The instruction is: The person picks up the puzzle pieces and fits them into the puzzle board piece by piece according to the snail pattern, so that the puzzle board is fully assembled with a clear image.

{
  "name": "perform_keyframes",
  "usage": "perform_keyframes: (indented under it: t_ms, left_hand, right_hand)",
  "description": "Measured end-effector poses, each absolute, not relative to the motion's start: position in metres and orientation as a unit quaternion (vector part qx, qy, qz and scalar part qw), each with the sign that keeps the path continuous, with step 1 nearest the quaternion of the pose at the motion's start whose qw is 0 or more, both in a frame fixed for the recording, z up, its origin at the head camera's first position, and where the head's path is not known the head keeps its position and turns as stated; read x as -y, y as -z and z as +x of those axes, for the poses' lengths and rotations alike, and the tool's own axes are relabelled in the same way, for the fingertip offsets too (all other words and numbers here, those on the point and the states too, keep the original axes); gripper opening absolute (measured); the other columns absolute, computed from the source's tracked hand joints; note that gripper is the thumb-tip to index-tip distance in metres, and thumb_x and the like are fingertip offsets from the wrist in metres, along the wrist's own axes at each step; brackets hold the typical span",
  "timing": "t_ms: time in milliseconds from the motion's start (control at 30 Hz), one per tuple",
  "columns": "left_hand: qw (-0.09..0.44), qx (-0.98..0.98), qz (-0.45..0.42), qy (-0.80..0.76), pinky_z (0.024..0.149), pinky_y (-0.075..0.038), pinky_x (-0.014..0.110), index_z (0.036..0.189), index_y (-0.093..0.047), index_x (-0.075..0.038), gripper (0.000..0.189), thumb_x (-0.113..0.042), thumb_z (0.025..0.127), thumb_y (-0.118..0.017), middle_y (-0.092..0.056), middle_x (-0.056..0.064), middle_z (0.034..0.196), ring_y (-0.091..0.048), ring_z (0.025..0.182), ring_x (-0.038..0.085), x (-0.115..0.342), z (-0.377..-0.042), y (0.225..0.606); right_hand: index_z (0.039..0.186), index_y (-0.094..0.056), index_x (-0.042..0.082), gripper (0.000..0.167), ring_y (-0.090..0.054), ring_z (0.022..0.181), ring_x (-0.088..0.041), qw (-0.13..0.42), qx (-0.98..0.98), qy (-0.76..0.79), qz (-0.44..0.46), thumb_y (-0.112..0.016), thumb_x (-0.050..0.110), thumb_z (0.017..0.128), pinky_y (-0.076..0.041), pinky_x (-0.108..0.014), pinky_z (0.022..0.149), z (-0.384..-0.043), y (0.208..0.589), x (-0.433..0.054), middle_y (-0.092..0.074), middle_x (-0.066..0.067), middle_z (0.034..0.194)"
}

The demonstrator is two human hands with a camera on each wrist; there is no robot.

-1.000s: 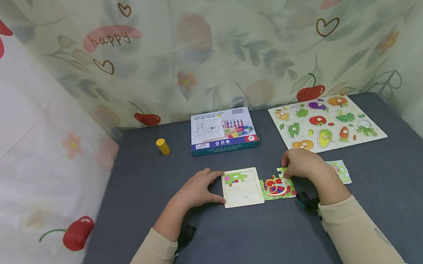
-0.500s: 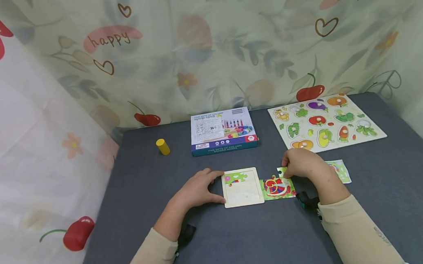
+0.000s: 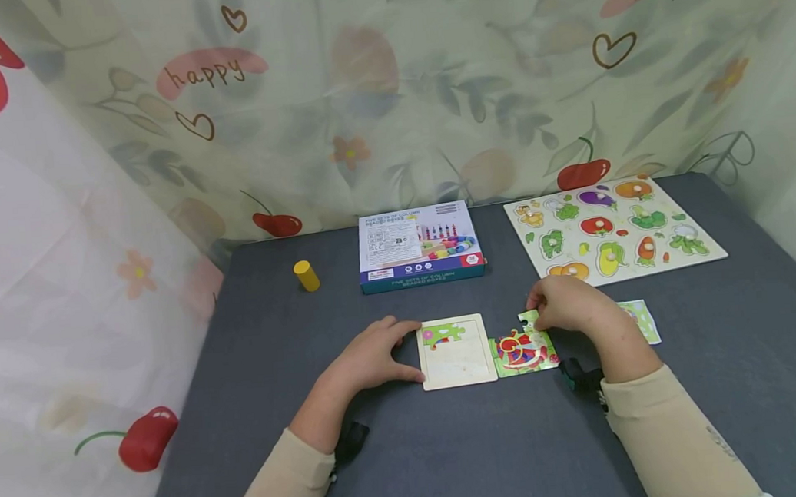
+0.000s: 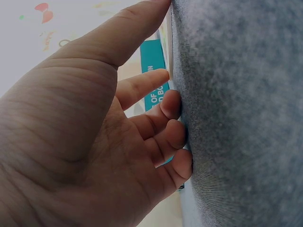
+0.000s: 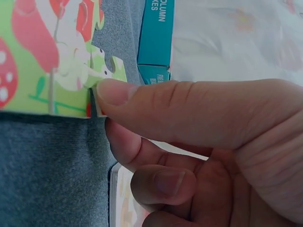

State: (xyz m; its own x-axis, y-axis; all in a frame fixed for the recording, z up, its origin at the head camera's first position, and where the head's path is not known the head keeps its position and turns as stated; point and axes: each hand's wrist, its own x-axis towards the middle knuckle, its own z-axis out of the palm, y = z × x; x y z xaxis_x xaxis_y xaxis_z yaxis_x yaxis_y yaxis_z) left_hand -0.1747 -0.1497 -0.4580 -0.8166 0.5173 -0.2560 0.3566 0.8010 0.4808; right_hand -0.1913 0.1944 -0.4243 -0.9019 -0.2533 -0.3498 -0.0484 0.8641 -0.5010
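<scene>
In the head view my left hand (image 3: pixel 371 358) rests at the left edge of a square wooden puzzle tray (image 3: pixel 458 364), thumb and index fingertip at its two left corners. The left wrist view shows the other fingers (image 4: pixel 175 133) loosely bent, their tips against the tablecloth. One green puzzle piece (image 3: pixel 443 333) lies in the tray's upper left. Right of the tray is a cluster of joined puzzle pieces (image 3: pixel 519 352) with a red figure. My right hand (image 3: pixel 568 306) pinches a green puzzle piece (image 5: pixel 109 71) at the cluster's upper right corner; a narrow gap shows between them.
A further puzzle piece (image 3: pixel 642 320) lies partly behind the right wrist. Farther back stand a yellow cylinder (image 3: pixel 307 276), a bead-set box (image 3: pixel 421 248) and a vegetable peg board (image 3: pixel 615 229). A printed curtain (image 3: pixel 307 132) hangs behind the grey table (image 3: pixel 441 461).
My right hand has shifted slightly up and left, and the pinched piece and the cluster's right side have tilted a little. The left hand and the tray stay nearly still.
</scene>
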Motion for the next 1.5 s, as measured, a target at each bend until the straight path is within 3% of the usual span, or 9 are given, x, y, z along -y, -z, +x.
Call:
perform_keyframes:
  t_ms: [167, 500, 967, 1500]
  left_hand:
    - [0.192, -0.930, 0.234, -0.207, 0.080, -0.045, 0.036, 0.151, -0.052, -0.023, 0.087, -0.056, 0.078, -0.086, -0.052, -0.003, 0.104, -0.050, 0.097, 0.016, 0.149, -0.174, 0.457]
    - [0.192, -0.931, 0.233, -0.206, 0.081, -0.045, 0.036, 0.152, -0.052, -0.024, 0.088, -0.056, 0.078, -0.086, -0.051, -0.004, 0.104, -0.050, 0.097, 0.016, 0.149, -0.174, 0.458]
    - [0.188, -0.930, 0.236, -0.208, 0.080, -0.044, 0.036, 0.151, -0.053, -0.022, 0.087, -0.056, 0.078, -0.086, -0.052, -0.003, 0.104, -0.050, 0.096, 0.016, 0.149, -0.173, 0.457]
    - [0.188, -0.932, 0.233, -0.203, 0.081, -0.044, 0.036, 0.151, -0.052, -0.023, 0.087, -0.056, 0.078, -0.086, -0.052, -0.003, 0.105, -0.050, 0.097, 0.016, 0.149, -0.174, 0.458]
  right_hand:
    - [0.099, -0.074, 0.004, 0.020, -0.054, 0.075, -0.022, 0.207, -0.941, 0.256, -0.081, -0.082, 0.011, 0.082, -0.045, -0.036, 0.067, -0.191, 0.424, -0.196, -0.061, -0.005, 0.081]
    - [0.089, -0.073, 0.005, 0.015, -0.054, 0.073, -0.022, 0.192, -0.947, 0.250, -0.067, -0.081, 0.017, 0.085, -0.044, -0.036, 0.064, -0.191, 0.426, -0.195, -0.063, -0.005, 0.079]
    - [0.093, -0.075, 0.004, 0.016, -0.053, 0.069, -0.020, 0.165, -0.943, 0.279, -0.076, -0.076, 0.020, 0.093, -0.042, -0.035, 0.064, -0.190, 0.419, -0.200, -0.066, -0.004, 0.075]
    - [0.121, -0.071, 0.001, 0.038, -0.059, 0.078, -0.023, 0.060, -0.942, 0.326, -0.052, -0.077, 0.026, 0.093, -0.045, -0.039, 0.070, -0.179, 0.384, -0.202, -0.068, -0.006, 0.086]
